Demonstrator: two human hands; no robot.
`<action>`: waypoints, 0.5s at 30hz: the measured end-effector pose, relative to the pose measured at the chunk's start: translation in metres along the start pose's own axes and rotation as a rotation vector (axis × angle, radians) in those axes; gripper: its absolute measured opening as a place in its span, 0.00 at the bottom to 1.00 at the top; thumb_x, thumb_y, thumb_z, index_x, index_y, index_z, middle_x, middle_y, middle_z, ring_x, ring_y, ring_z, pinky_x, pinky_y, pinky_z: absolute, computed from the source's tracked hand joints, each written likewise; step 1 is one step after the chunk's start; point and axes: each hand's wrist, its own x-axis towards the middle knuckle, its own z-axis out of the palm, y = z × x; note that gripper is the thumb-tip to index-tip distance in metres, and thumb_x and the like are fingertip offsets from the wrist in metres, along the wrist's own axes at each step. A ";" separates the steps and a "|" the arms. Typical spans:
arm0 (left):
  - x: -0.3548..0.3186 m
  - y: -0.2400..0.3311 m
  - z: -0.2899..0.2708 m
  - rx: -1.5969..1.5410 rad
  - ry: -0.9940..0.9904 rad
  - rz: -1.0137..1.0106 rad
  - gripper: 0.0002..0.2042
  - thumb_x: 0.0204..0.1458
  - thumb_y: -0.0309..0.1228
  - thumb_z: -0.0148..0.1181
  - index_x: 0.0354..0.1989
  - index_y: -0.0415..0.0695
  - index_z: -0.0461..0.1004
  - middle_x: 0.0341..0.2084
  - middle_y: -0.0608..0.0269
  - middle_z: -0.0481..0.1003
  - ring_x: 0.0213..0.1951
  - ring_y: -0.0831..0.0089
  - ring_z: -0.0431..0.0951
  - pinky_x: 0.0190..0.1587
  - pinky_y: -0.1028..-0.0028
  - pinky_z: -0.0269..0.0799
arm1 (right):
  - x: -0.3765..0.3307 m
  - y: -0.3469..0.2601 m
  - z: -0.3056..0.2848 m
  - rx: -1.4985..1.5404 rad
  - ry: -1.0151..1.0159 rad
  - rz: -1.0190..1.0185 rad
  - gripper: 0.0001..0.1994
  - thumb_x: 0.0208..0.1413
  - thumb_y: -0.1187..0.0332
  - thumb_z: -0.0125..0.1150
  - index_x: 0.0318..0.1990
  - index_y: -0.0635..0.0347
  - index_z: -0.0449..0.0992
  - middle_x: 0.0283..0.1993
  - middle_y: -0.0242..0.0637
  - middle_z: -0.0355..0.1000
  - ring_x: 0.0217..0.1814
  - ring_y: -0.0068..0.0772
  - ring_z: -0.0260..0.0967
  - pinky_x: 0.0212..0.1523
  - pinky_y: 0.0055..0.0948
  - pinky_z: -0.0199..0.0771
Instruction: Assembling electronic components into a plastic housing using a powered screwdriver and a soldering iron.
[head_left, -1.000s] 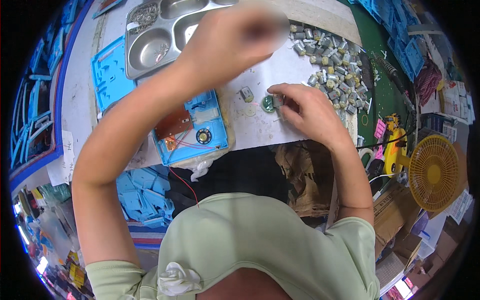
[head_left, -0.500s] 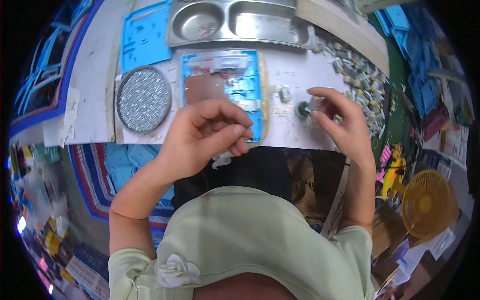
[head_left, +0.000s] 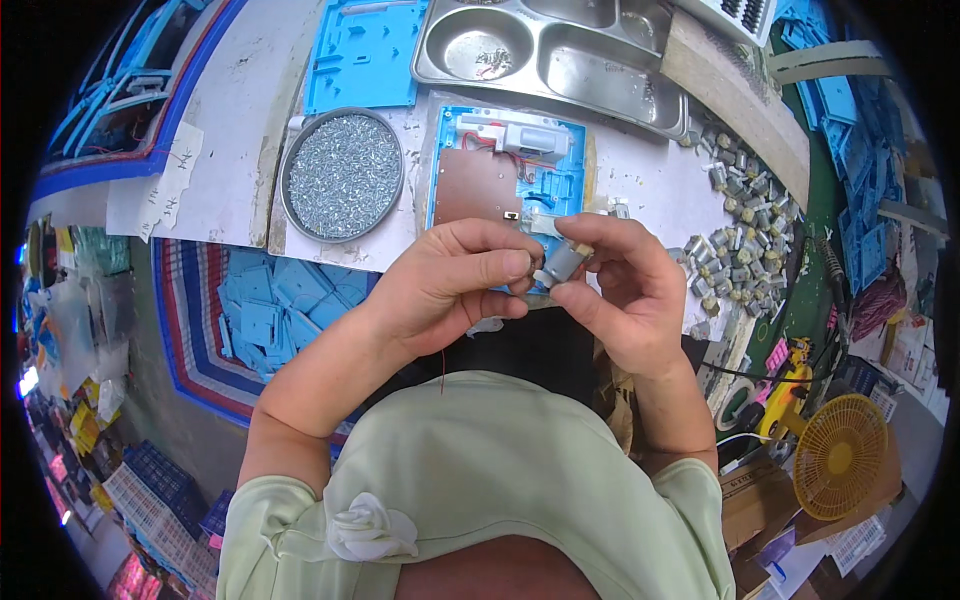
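Note:
My right hand point(head_left: 625, 285) pinches a small silver motor point(head_left: 565, 262) between thumb and fingers, just above the table's near edge. Close against its left end, my left hand point(head_left: 455, 275) is closed in a pinch. What lies between those fingertips is small and mostly hidden; a thin dark-red wire point(head_left: 443, 365) hangs below this hand. Behind both hands lies a blue plastic casing point(head_left: 575, 165) holding a brown board point(head_left: 478, 188), a white part with a grey cover point(head_left: 535, 140) and red wires. The hands hide the casing's near part.
Left of the casing stands a round dish point(head_left: 288, 195) of small screws. A steel compartment tray point(head_left: 530, 88) lies beyond. Many loose motors point(head_left: 745, 250) are heaped at the right, beside a board point(head_left: 735, 105). Another blue panel point(head_left: 362, 60) sits at the far left.
My right hand has come left from beside the motor heap and now holds a motor against my left fingertips. My left hand stays pinched. The whole view has shifted.

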 end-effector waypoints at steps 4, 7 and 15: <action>0.002 -0.005 -0.003 -0.023 -0.032 -0.015 0.10 0.61 0.26 0.65 0.49 0.37 0.80 0.40 0.57 0.82 0.36 0.71 0.84 0.40 0.74 0.85 | 0.002 0.002 -0.001 -0.209 0.015 -0.073 0.23 0.53 0.81 0.70 0.58 0.64 0.77 0.49 0.39 0.79 0.41 0.25 0.76 0.41 0.25 0.76; 0.001 -0.005 -0.003 -0.043 -0.040 -0.038 0.11 0.61 0.26 0.65 0.50 0.36 0.80 0.41 0.57 0.82 0.36 0.73 0.83 0.39 0.75 0.84 | 0.004 -0.004 0.001 -0.424 0.023 -0.173 0.24 0.49 0.81 0.71 0.56 0.62 0.78 0.39 0.37 0.79 0.32 0.28 0.74 0.34 0.27 0.73; -0.004 -0.017 0.023 0.199 0.079 0.226 0.11 0.62 0.25 0.64 0.50 0.35 0.80 0.42 0.59 0.81 0.41 0.75 0.82 0.45 0.75 0.82 | 0.005 0.007 0.009 -0.748 0.123 -0.550 0.28 0.42 0.82 0.74 0.55 0.60 0.78 0.34 0.37 0.77 0.29 0.37 0.73 0.30 0.32 0.72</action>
